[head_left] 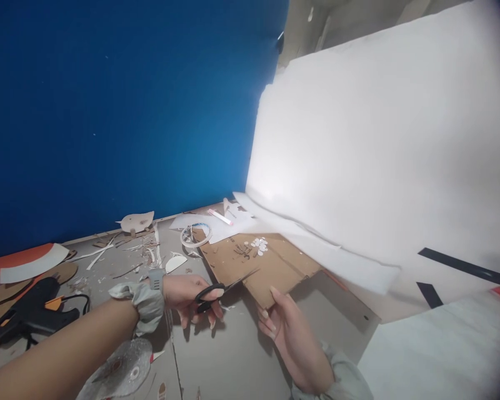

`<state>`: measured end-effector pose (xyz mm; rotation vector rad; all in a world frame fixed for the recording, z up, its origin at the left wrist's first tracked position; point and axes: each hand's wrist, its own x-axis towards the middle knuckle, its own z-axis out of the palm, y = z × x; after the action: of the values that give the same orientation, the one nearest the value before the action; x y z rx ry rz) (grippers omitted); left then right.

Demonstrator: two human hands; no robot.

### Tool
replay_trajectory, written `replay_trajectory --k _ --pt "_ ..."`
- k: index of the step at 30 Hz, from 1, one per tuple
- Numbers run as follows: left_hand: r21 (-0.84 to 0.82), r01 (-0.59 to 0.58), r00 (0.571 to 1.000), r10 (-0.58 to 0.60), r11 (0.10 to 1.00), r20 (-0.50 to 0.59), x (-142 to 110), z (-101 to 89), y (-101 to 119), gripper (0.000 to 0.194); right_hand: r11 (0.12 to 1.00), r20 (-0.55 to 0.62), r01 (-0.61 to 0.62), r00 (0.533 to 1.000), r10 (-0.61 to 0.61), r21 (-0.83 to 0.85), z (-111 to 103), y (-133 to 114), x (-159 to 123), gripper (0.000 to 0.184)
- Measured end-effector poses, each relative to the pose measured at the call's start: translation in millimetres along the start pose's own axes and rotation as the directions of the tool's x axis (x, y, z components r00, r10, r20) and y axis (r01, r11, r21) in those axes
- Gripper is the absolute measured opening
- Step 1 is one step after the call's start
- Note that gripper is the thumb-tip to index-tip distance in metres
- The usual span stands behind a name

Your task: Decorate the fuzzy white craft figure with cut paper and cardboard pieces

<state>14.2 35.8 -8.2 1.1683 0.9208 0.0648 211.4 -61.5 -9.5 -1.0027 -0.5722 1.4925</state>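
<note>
My left hand (186, 295) is closed around the black handles of a pair of scissors (220, 289). The blades are slightly apart and point right, at the near edge of a brown cardboard sheet (237, 265). My right hand (292, 333) pinches the near corner of that cardboard, with the fingers curled under its edge. A grey scrunchie (144, 303) sits on my left wrist. Several small white paper discs (259, 245) lie on the cardboard.
A black and orange glue gun (29, 316) lies at the left. A glittery silver cut-out (120, 369) is near my left forearm. A tape ring (195, 234), paper scraps and cardboard shapes litter the floor by the blue wall (129, 111). Big white boards (379, 150) lean at the right.
</note>
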Motion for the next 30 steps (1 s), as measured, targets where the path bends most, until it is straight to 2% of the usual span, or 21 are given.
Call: replay_trajectory --k 9,17,25,30 --pt "0.042 -0.013 0.998 0.01 0.999 0.068 -1.3 -4.4 -0.5 0.035 1.0 -0.005 -0.019 1.0 0.019 0.016 -1.8 0.0 3.7 0.031" --pt "0.09 0.0 0.985 -0.015 0.996 0.171 2.3 -5.6 -0.5 0.059 0.999 -0.015 -0.038 0.999 0.038 0.018 -2.1 -1.3 2.0 0.031" --pt "0.081 -0.02 0.972 0.001 0.997 0.234 3.9 -8.5 -2.9 0.064 0.996 -0.004 -0.065 0.998 0.065 0.057 -5.1 0.2 3.9 0.027" --pt "0.06 -0.035 0.973 0.02 0.998 0.228 4.0 -8.4 -3.3 0.065 0.997 0.012 -0.053 0.999 0.052 0.05 -3.7 0.8 3.7 0.026"
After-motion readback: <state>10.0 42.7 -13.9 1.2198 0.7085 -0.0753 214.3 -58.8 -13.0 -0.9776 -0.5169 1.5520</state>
